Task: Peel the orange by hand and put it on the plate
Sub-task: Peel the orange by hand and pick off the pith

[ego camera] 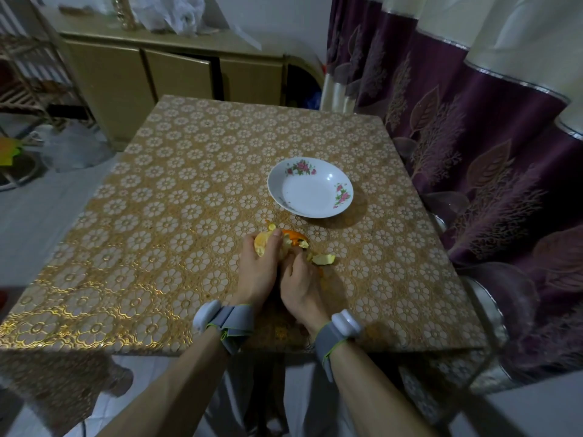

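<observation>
A partly peeled orange (262, 245) is held over the table's near middle. My left hand (257, 272) grips it from the left, thumb across its top. My right hand (299, 285) touches the orange's right side, its fingers curled on a flap of peel (296, 238) still attached. A loose piece of peel (324, 259) lies on the tablecloth just right of my hands. The white plate (310, 188) with pink flowers stands empty, farther back and to the right.
The square table (157, 216) wears a gold flower-patterned cloth. A purple curtain (473, 127) hangs close along the right edge. A beige cabinet (176, 74) stands behind the table, and a plastic bag (72, 146) lies on the floor at left.
</observation>
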Demonstrator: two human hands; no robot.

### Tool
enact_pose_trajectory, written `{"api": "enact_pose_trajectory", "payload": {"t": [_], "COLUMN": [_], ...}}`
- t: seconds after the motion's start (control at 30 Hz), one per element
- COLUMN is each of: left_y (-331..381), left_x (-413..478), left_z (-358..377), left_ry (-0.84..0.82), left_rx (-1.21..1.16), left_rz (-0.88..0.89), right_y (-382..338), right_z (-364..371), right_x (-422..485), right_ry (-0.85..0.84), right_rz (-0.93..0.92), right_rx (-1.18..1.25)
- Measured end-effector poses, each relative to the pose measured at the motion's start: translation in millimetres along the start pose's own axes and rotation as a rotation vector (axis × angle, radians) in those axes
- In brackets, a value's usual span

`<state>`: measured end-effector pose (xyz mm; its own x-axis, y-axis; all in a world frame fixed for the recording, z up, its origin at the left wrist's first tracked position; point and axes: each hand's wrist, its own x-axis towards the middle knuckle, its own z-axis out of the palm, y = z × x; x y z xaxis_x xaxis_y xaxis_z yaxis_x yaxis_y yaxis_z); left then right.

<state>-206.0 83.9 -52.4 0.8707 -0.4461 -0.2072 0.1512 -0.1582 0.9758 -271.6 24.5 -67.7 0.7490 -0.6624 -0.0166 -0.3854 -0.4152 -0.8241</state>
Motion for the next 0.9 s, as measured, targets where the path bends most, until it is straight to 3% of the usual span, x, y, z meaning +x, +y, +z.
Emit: {"api": "enact_pose_trajectory", "payload": {"t": [0.2,0.3,0.43,0.57,0.7,0.9], "left_y": [6.5,5.8,7.8,13.4,7.3,-3.8], "left_x": [0.9,-0.5,-1.5,-0.8,7.5,-1.1], "left_z": [1.2,4.3,0.5,-7.9,-15.8,-16.3], "left_ry": [0.024,0.031,-0.030,-0.137,-0.146,-0.120], "left_rx": [-0.068,-0.064,-0.035,0.005,0.110,-0.118], "left_rz": [-0.027,-0.020,-0.004,-0.016,-0.026,-0.162], "right_y": [-3.6,-5.4,3.4,6.9,9.8,12.1], "right_z": [-3.2,-4.6,-1.2,1.1,0.3,0.5], "right_x": [-0.7,1.6,-4.5,-1.3,-3.2,-1.5], "right_ry": [0.064,-0.031,0.063,0.042,0.071,0.145], "right_rz": [0.041,0.001,-0.100,-0.002,-0.042,-0.084], "right_rx": [0.152,0.015,0.008,0.002,-0.009,-0.016]}}
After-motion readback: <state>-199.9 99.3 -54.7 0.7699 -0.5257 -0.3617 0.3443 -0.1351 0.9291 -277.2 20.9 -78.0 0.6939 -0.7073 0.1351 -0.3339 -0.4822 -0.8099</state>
